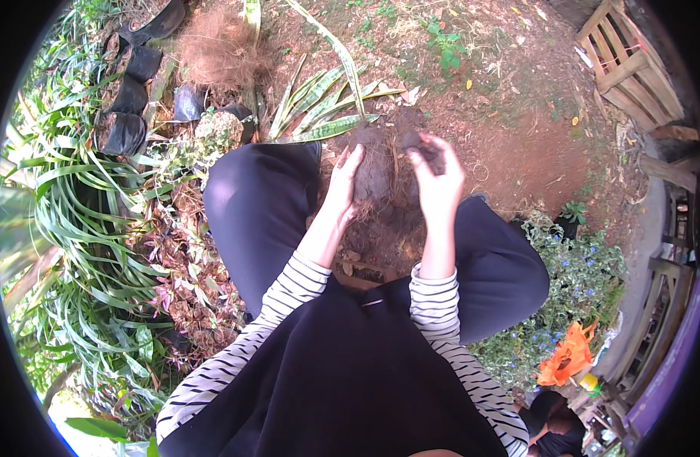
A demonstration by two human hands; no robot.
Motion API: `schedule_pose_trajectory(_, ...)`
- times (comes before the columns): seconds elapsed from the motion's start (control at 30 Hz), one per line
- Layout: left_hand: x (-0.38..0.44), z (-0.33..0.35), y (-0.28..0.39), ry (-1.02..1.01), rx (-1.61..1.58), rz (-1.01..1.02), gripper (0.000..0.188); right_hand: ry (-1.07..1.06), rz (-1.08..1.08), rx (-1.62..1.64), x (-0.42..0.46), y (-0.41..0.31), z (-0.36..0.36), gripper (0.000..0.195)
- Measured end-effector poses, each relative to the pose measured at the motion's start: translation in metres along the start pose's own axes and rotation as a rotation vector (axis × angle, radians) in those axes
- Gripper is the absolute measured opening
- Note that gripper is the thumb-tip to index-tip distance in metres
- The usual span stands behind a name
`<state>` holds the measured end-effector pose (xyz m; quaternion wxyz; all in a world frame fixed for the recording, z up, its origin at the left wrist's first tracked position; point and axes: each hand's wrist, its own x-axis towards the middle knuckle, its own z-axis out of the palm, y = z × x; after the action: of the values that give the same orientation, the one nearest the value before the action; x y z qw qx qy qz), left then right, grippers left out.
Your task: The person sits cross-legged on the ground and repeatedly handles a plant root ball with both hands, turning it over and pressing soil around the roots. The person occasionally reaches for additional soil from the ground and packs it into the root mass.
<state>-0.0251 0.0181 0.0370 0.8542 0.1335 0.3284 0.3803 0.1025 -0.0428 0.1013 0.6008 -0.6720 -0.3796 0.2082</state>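
My left hand (344, 177) is pressed against the side of a dark root ball (375, 171), its thumb near the top. Brown fibres wrap the ball, and a long variegated snake plant leaf (347, 63) rises from its upper end. To the right, my right hand (443, 174) pinches a dark clump of soil (410, 140) between thumb and fingers, close beside the ball. Beyond the ball, several cut or loose snake plant leaves (321, 103) lie fanned out on the ground. Dark loose soil (407, 228) lies between my knees, below both hands.
A heap of brown fibre (221, 51) sits at the upper left, near black plastic planting bags (124, 134). Strappy green plants (87, 228) crowd the left side. At right are a wooden crate (630, 68), blue-flowered plants (573, 263) and an orange bag (567, 357); another person (555, 425) is lower right.
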Motion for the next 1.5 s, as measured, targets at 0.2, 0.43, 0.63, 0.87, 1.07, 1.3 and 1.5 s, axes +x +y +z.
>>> schedule_pose_trajectory(0.2,-0.005,0.008,0.003,-0.154,-0.113,-0.026,0.047,-0.046,-0.341,-0.442,-0.016,-0.008,0.017,0.029)
schedule_pose_trajectory(0.43,-0.002,-0.004,0.002,-0.145,-0.012,0.072,0.054,-0.189,-0.343,-0.589,-0.019,-0.006,0.016,0.029)
schedule_pose_trajectory(0.63,-0.006,0.004,0.008,-0.12,-0.038,0.043,0.06,-0.245,-0.286,-0.23,-0.015,-0.001,0.013,0.024)
schedule_pose_trajectory(0.87,-0.004,0.005,0.005,-0.108,0.017,0.119,0.066,-0.236,-0.28,-0.585,-0.02,-0.003,0.01,0.03)
schedule_pose_trajectory(1.07,-0.01,0.002,0.0,-0.106,0.128,0.055,0.077,-0.284,-0.11,-0.181,-0.012,0.024,0.006,0.024)
schedule_pose_trajectory(1.3,-0.016,0.016,0.0,-0.191,0.166,0.115,0.06,-0.177,0.199,0.263,-0.008,0.014,0.005,0.041)
schedule_pose_trajectory(1.5,-0.008,0.005,-0.008,-0.137,0.222,0.11,0.045,-0.227,0.2,0.088,-0.012,0.024,0.005,0.044)
